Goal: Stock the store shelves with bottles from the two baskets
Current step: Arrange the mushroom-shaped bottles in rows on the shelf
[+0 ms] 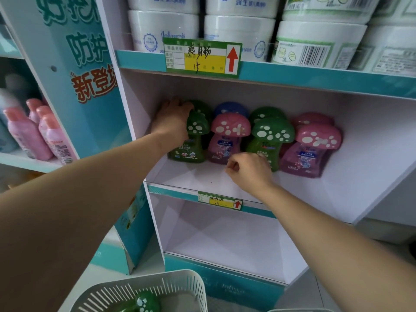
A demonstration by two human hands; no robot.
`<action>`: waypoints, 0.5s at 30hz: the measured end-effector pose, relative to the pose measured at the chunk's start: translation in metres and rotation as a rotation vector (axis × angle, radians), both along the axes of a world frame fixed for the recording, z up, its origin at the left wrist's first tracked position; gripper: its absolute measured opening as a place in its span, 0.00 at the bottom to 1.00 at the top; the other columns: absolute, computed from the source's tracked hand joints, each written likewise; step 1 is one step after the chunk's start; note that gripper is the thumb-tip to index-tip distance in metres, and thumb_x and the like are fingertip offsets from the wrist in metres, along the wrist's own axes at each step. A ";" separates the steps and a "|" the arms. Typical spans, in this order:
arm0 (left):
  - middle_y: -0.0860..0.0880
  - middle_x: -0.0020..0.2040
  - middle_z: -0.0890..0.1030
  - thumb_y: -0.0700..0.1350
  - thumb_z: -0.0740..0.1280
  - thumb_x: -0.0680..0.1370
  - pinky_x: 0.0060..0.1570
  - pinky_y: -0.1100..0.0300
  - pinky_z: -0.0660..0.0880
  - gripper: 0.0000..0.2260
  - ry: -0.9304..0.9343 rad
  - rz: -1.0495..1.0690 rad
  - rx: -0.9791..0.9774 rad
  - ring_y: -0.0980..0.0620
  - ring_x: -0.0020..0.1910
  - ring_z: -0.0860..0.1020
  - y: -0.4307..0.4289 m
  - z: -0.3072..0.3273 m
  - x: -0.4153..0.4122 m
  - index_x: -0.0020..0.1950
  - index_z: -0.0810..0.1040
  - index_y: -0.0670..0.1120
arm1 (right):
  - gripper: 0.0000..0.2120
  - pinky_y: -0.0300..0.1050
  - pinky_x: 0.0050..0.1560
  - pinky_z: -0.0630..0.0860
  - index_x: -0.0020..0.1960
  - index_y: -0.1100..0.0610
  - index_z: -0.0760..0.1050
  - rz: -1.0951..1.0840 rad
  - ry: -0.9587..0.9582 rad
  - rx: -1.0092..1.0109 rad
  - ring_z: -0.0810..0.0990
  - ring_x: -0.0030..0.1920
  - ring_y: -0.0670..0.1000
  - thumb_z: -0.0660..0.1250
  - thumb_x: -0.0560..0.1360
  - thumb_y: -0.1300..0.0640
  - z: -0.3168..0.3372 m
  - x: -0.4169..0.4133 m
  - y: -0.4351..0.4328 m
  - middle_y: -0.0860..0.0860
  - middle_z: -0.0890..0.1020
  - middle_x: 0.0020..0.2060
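Several mushroom-capped bottles stand on the middle shelf (202, 176), in two rows. My left hand (172, 122) wraps the leftmost front green bottle (193, 140) at its cap and neck. A pink bottle (226, 138), a second green bottle (270, 136) and another pink bottle (313, 147) stand to its right. My right hand (249, 171) hovers with fingers curled in front of the second green bottle's base and holds nothing that I can see. At the bottom edge, a white slotted basket (180, 287) holds one green bottle (144, 304).
White tubs (238, 34) fill the top shelf above a green and yellow price tag (202, 57). The lower shelf (225, 244) holds nothing. Pink bottles (33, 134) stand on a neighbouring shelf at left, beyond a teal side panel (74, 75). A second basket's rim (301, 310) shows at the bottom right.
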State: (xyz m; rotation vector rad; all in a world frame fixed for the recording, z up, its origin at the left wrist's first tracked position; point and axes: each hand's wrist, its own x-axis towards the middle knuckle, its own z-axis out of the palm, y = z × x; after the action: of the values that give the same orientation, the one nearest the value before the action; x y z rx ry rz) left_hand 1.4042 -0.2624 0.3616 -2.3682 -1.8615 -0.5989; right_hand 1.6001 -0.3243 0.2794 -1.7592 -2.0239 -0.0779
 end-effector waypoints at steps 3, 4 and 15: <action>0.42 0.68 0.65 0.42 0.76 0.68 0.65 0.45 0.68 0.35 0.024 -0.003 0.006 0.39 0.68 0.63 0.002 -0.002 0.000 0.71 0.66 0.48 | 0.04 0.46 0.53 0.74 0.44 0.51 0.81 -0.001 0.007 -0.008 0.81 0.43 0.50 0.68 0.74 0.52 -0.001 -0.001 0.000 0.47 0.84 0.41; 0.42 0.69 0.65 0.42 0.76 0.68 0.65 0.46 0.67 0.35 0.038 -0.003 0.011 0.39 0.68 0.63 0.002 -0.002 0.001 0.71 0.65 0.48 | 0.04 0.46 0.52 0.74 0.43 0.51 0.81 -0.003 0.010 -0.008 0.81 0.43 0.50 0.68 0.74 0.52 -0.002 -0.001 -0.001 0.47 0.84 0.41; 0.39 0.71 0.60 0.38 0.70 0.73 0.63 0.44 0.68 0.38 0.132 0.001 0.031 0.36 0.68 0.63 -0.023 -0.007 -0.006 0.77 0.52 0.47 | 0.04 0.45 0.42 0.78 0.46 0.51 0.80 0.000 0.007 -0.057 0.81 0.44 0.52 0.67 0.74 0.53 0.009 -0.014 -0.015 0.48 0.83 0.42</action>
State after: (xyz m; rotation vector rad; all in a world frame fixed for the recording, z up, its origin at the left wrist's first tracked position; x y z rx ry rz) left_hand 1.3985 -0.2854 0.3548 -2.3254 -1.7852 -0.4562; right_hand 1.5858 -0.3391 0.2887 -1.7910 -2.0396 -0.0141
